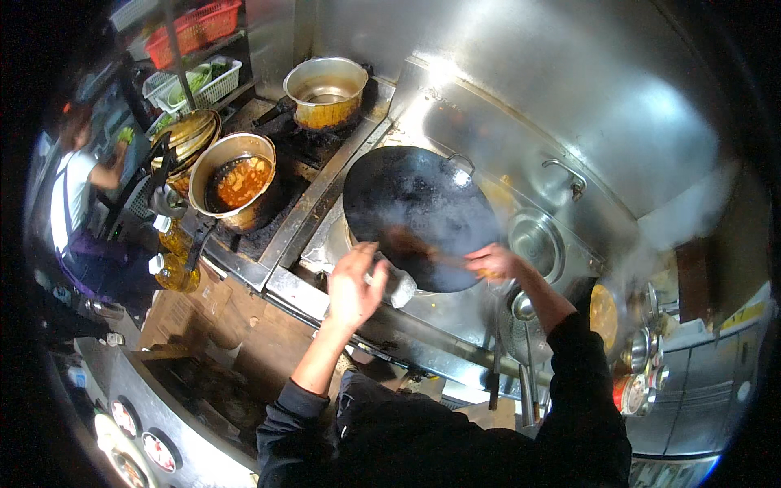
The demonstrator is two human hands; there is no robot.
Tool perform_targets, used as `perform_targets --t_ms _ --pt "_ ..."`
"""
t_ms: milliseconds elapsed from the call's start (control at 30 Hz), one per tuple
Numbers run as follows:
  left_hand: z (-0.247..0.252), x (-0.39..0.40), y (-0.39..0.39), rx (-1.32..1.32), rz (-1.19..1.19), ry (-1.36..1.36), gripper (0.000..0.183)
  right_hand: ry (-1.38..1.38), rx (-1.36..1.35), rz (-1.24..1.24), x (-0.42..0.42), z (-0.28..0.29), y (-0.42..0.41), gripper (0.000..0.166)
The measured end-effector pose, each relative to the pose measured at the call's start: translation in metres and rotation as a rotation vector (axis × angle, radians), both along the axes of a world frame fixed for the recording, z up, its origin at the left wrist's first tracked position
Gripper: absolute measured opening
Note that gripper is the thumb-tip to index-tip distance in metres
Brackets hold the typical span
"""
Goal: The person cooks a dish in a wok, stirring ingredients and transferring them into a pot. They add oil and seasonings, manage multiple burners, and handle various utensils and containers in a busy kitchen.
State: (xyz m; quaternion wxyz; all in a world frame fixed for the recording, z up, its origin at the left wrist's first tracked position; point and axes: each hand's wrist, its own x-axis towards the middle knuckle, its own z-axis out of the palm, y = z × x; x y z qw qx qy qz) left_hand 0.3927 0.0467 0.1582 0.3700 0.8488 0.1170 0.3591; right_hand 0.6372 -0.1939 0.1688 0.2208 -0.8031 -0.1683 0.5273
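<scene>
A large black wok [421, 201] sits tilted on the range in front of me, with steam over it. My right hand [493, 262] grips the handle of a brown tool [448, 259], whose head is blurred inside the wok; it looks like a wok brush. At the wok's near left edge, my left hand [354, 290] is raised with its fingers extended and the thumb apart. Right beside that hand is a bunched white cloth [403, 290], against the wok's rim. The hand partly hides the cloth, and any contact between them is unclear.
Left burners hold a pot of reddish-brown sauce [241, 183] and another metal pot [325, 91]. Oil bottles [174, 271] stand near the range's left edge. A faucet [567, 174], a metal bowl [536, 241] and ladles [523, 305] are rightward. A person [79, 183] works at far left.
</scene>
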Motion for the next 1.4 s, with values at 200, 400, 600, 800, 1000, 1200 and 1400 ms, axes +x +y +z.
perform_targets --t_ms 200,400,600,800,1000,1200,1400 --pt "-0.009 0.014 -0.011 0.405 -0.319 0.290 0.027 -1.246 0.162 0.060 -0.002 -0.021 0.039 0.041" --pt "-0.015 0.033 -0.022 0.503 -0.437 0.356 0.031 -1.520 -0.268 0.130 0.029 -0.105 -0.026 0.028" --pt "-0.021 0.029 -0.015 0.496 -0.456 0.392 0.033 0.138 0.281 -0.324 -0.040 -0.016 0.021 0.044" --pt "-0.032 0.038 -0.027 0.482 -0.431 0.246 0.027 -1.379 0.032 -0.521 -0.044 -0.055 -0.082 0.043" --pt "-0.058 0.040 -0.057 0.615 -0.389 0.188 0.026 -1.011 0.249 -0.867 -0.197 -0.146 -0.141 0.043" --pt "-0.070 0.044 -0.069 0.646 -0.403 0.302 0.025 -0.768 -0.076 -0.735 -0.293 -0.177 -0.177 0.058" --pt "-0.040 0.048 -0.064 0.547 -0.642 0.369 0.025 -0.770 0.306 -0.513 -0.315 -0.119 -0.220 0.041"
